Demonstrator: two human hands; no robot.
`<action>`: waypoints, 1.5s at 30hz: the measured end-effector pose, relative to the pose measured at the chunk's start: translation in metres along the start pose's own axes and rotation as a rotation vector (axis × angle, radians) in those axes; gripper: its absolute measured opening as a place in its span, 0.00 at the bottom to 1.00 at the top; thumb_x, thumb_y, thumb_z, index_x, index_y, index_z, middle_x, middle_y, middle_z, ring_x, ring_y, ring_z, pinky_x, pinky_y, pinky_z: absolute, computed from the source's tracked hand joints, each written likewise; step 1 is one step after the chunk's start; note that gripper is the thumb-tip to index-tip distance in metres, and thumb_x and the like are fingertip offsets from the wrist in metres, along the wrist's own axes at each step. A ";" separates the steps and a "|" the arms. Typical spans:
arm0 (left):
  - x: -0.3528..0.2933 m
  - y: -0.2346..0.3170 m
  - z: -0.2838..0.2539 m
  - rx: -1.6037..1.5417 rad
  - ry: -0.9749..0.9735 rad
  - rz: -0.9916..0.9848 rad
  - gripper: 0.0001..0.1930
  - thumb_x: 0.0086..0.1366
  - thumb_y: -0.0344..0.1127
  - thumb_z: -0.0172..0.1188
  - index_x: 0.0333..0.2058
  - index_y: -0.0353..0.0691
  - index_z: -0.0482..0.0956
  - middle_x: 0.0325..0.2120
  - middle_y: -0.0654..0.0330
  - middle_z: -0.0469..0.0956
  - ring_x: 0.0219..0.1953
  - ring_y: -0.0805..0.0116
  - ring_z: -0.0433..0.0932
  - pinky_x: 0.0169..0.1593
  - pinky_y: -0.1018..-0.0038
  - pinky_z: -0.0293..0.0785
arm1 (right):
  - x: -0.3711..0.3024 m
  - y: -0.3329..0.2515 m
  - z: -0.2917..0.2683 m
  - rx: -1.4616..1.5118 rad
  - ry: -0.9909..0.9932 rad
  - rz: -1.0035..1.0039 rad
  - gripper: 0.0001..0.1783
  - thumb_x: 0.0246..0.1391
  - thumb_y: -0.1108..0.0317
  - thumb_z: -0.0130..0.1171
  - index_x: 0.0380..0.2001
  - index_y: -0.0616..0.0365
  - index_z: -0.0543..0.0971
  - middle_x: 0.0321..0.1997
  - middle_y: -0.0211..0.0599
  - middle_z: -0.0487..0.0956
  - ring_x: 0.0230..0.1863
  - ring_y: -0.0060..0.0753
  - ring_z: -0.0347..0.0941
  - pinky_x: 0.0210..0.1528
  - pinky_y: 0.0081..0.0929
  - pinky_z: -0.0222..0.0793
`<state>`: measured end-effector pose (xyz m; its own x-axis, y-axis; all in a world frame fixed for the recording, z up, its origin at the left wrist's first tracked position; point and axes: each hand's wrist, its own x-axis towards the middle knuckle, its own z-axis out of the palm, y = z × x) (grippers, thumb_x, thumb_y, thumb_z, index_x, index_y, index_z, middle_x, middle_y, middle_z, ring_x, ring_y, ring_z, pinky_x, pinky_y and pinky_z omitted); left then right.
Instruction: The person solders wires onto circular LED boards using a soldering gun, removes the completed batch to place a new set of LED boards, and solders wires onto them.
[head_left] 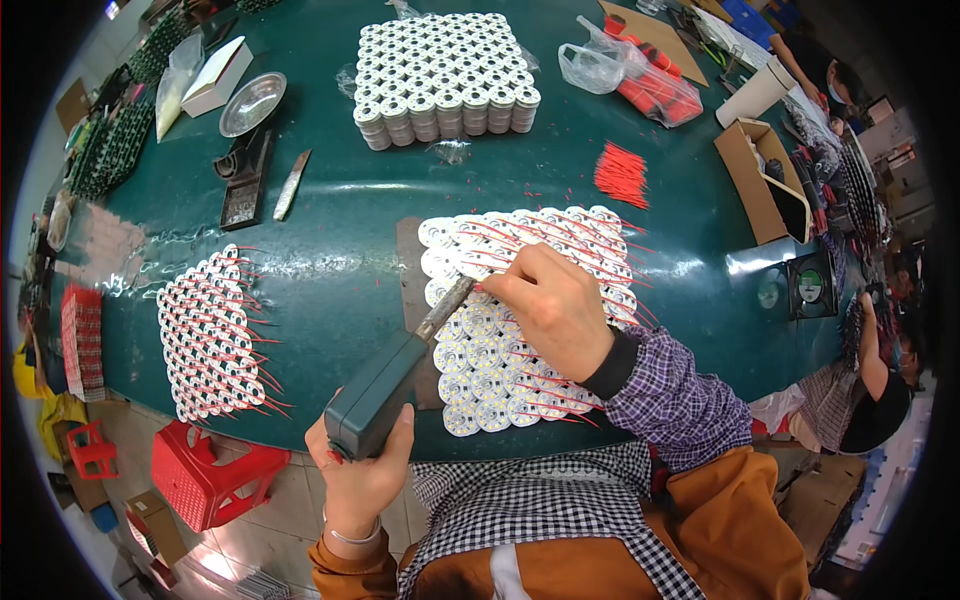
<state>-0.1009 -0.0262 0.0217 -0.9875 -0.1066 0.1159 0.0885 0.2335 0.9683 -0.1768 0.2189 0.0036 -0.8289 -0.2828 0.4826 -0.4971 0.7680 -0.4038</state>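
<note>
My left hand (365, 485) is wrapped round the dark green, boxy handle of a soldering gun (378, 392). Its metal barrel slants up and right, with the tip over a panel of round white LED boards (482, 355). Right at that tip, the thumb and finger of my right hand (560, 310) are pinched together on what looks like a red wire, mostly hidden by the fingers. Red wires trail rightward from many of the boards, while several in the lower left part of the panel show none. A dark plate (412, 290) shows beneath the panel's left edge.
Another wired panel (205, 335) lies left. Behind stand stacked round boards (440, 85), a red wire bundle (621, 174), a metal bowl (253, 105), a black tray (247, 180), a knife-like tool (292, 185) and a cardboard box (760, 180). Red stools (205, 480) stand left; people sit right.
</note>
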 end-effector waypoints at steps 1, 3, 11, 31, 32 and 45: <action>0.000 0.000 0.000 0.011 -0.002 0.019 0.11 0.55 0.24 0.71 0.37 0.29 0.82 0.30 0.59 0.83 0.29 0.77 0.78 0.33 0.79 0.74 | 0.000 0.000 0.000 0.000 -0.003 0.002 0.10 0.45 0.78 0.66 0.34 0.55 0.86 0.27 0.33 0.72 0.30 0.35 0.75 0.30 0.33 0.72; 0.000 0.001 -0.001 0.014 -0.005 0.014 0.11 0.55 0.24 0.72 0.37 0.29 0.82 0.30 0.59 0.83 0.29 0.76 0.79 0.33 0.78 0.74 | 0.001 0.000 -0.001 0.000 -0.004 0.000 0.10 0.45 0.78 0.66 0.34 0.56 0.86 0.27 0.33 0.73 0.30 0.35 0.75 0.30 0.33 0.72; -0.016 -0.014 -0.014 0.051 0.063 -0.078 0.16 0.54 0.24 0.73 0.42 0.30 0.82 0.36 0.55 0.84 0.33 0.67 0.82 0.38 0.73 0.77 | 0.000 -0.001 0.000 0.010 0.000 0.001 0.06 0.45 0.75 0.65 0.30 0.56 0.84 0.29 0.33 0.72 0.34 0.35 0.73 0.35 0.34 0.71; -0.026 -0.025 -0.023 0.118 -0.045 0.035 0.26 0.55 0.22 0.75 0.50 0.31 0.72 0.42 0.55 0.81 0.38 0.71 0.80 0.40 0.75 0.77 | -0.003 -0.007 0.003 0.029 0.031 -0.087 0.08 0.46 0.75 0.71 0.33 0.57 0.83 0.26 0.34 0.72 0.28 0.37 0.74 0.29 0.34 0.70; -0.024 -0.023 -0.023 0.117 -0.045 0.035 0.26 0.55 0.22 0.75 0.50 0.31 0.72 0.42 0.55 0.81 0.38 0.71 0.80 0.40 0.75 0.77 | -0.004 -0.008 0.002 0.028 0.031 -0.086 0.08 0.46 0.75 0.71 0.33 0.57 0.83 0.26 0.34 0.72 0.28 0.37 0.74 0.29 0.34 0.70; -0.018 -0.007 -0.012 0.042 0.015 0.002 0.15 0.55 0.24 0.73 0.41 0.29 0.80 0.35 0.57 0.83 0.33 0.73 0.80 0.36 0.77 0.76 | -0.003 -0.010 0.003 0.000 -0.008 -0.063 0.07 0.46 0.75 0.66 0.33 0.58 0.83 0.28 0.33 0.73 0.32 0.36 0.75 0.34 0.34 0.72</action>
<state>-0.0823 -0.0374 0.0150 -0.9853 -0.1203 0.1211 0.0844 0.2736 0.9581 -0.1702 0.2108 0.0040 -0.7983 -0.3351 0.5004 -0.5481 0.7486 -0.3731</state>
